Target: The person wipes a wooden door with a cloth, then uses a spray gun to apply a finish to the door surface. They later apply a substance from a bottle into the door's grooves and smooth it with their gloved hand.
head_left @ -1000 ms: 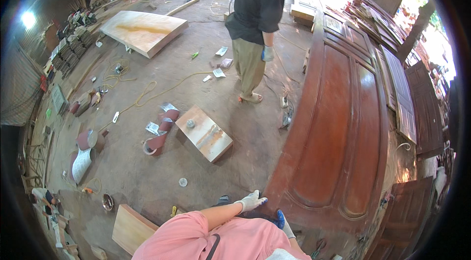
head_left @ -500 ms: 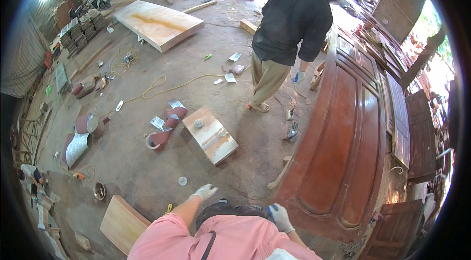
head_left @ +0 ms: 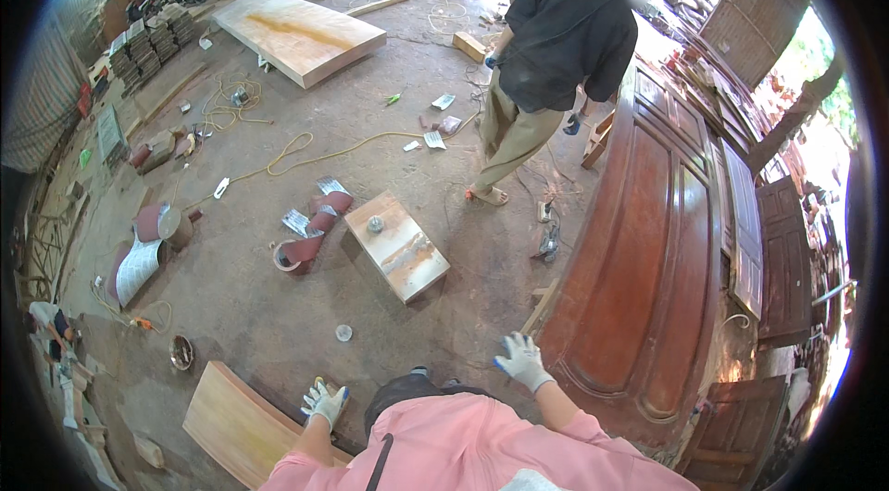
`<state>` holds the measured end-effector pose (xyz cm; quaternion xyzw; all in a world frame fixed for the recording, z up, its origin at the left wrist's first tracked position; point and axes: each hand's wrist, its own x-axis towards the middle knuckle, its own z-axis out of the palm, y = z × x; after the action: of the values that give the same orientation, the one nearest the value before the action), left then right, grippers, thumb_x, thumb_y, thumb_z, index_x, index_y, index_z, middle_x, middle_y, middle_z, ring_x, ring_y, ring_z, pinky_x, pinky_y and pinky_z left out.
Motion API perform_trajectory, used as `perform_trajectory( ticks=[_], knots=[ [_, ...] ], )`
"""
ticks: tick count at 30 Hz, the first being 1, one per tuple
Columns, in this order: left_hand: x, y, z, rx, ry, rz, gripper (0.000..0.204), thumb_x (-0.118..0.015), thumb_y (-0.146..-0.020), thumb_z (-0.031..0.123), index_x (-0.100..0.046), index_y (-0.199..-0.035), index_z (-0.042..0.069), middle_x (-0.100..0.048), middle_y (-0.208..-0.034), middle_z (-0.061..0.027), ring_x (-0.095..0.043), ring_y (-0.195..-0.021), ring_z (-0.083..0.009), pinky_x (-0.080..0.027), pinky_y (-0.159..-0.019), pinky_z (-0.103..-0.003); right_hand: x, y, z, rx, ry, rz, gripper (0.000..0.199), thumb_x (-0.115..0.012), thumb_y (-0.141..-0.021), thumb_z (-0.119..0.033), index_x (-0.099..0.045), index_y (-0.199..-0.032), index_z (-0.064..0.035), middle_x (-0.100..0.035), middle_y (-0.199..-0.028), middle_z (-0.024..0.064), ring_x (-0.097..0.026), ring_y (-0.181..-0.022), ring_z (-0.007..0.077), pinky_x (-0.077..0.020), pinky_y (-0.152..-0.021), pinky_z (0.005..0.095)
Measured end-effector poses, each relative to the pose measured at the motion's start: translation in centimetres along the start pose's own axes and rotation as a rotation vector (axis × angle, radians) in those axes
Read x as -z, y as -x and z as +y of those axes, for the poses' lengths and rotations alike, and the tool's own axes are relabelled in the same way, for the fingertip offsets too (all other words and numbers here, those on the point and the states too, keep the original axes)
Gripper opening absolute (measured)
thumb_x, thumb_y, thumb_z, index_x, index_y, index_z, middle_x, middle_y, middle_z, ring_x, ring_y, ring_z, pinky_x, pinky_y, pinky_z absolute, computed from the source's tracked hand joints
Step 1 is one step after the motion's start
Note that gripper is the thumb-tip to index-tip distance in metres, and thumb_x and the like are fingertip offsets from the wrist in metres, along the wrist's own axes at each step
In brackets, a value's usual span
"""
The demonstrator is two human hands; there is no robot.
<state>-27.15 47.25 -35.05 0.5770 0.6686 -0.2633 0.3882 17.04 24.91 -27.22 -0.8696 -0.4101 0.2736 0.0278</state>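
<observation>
My left hand (head_left: 324, 401), in a white glove with blue fingertips, is open with its fingers spread. It is beside the edge of a pale wooden slab (head_left: 231, 421) at the lower left; whether it touches the slab I cannot tell. A small yellow thing (head_left: 319, 381) shows by its fingertips. Gloved the same way, my right hand (head_left: 524, 362) is held out open and empty, close to the near end of a large red-brown panelled wooden door (head_left: 611, 278). In front of me lies a thick wooden block (head_left: 407, 259) with a small clear cup (head_left: 375, 224) on top.
Another clear cup (head_left: 344, 333) stands on the floor. Strips of red-brown sandpaper (head_left: 319, 233) and a sandpaper roll (head_left: 171, 224) lie to the left, near a metal bowl (head_left: 182, 353). A yellow cord (head_left: 296, 153) crosses the floor. A co-worker (head_left: 565, 37) stands beside the door.
My left hand has moved down and left toward the slab, its fingers spreading. My right hand has risen and opened. The co-worker has turned and shifted both arms.
</observation>
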Motion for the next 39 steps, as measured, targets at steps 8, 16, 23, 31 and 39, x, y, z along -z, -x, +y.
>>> perform_trajectory(
  ticks=[8, 16, 23, 31, 39],
  knots=[
    [-8.6, -0.2, 0.9, -0.059, 0.157, -0.076, 0.102, -0.044, -0.088, 0.079, -0.014, -0.162, 0.016, -0.011, -0.168, -0.0176, -0.005, -0.153, -0.0457, -0.008, -0.120, -0.065, -0.7, 0.5, -0.1, 0.151, 0.360, -0.449, 0.063, -0.049, -0.094, -0.053, -0.051, -0.146, -0.0168, -0.046, -0.154, 0.0066, -0.030, -0.149, 0.0335, 0.0015, -0.118, 0.0707],
    [-8.9, -1.9, -6.1, -0.456, 0.014, 0.118, 0.059, -0.063, -0.088, 0.038, -0.053, -0.135, 0.003, -0.066, -0.120, -0.0266, -0.061, -0.116, -0.0403, -0.049, -0.096, -0.046, 0.4, 1.0, -0.4, 0.253, 0.321, -0.438, 0.050, -0.048, -0.097, -0.047, -0.061, -0.134, -0.0162, -0.058, -0.142, 0.0047, -0.038, -0.145, 0.0333, 0.0046, -0.114, 0.0747],
    [-2.4, -10.7, -4.4, -0.610, -0.257, -0.100, 0.059, -0.068, -0.081, 0.024, -0.051, -0.134, 0.004, -0.064, -0.115, -0.0250, -0.063, -0.107, -0.0421, -0.052, -0.091, -0.047, -0.9, 0.8, 0.3, 0.173, 0.365, -0.509, 0.047, -0.052, -0.094, -0.049, -0.064, -0.129, -0.0199, -0.067, -0.128, 0.0041, -0.045, -0.135, 0.0352, 0.0084, -0.111, 0.0776],
    [17.3, -23.9, 2.2, -0.555, 0.418, 0.230, 0.045, -0.054, -0.102, 0.035, -0.059, -0.125, -0.003, -0.065, -0.115, -0.0203, -0.061, -0.106, -0.0279, -0.047, -0.094, -0.039, -1.9, -1.3, 1.0, 0.258, 0.421, -0.607, 0.034, -0.058, -0.091, -0.036, -0.066, -0.122, -0.0252, -0.066, -0.118, 0.0067, -0.059, -0.114, 0.0348, -0.0428, -0.102, 0.0625],
    [30.2, -25.0, 6.1, -0.344, 0.915, 0.006, 0.028, -0.059, -0.092, 0.010, -0.061, -0.119, 0.006, -0.063, -0.093, -0.0022, -0.060, -0.077, -0.0122, -0.048, -0.068, -0.026, -1.4, -4.2, -7.9, -0.570, -0.268, -0.340, 0.043, -0.054, -0.090, -0.042, -0.068, -0.120, -0.0148, -0.069, -0.122, 0.0163, -0.063, -0.117, 0.0349, -0.0423, -0.106, 0.0482]
  ],
)
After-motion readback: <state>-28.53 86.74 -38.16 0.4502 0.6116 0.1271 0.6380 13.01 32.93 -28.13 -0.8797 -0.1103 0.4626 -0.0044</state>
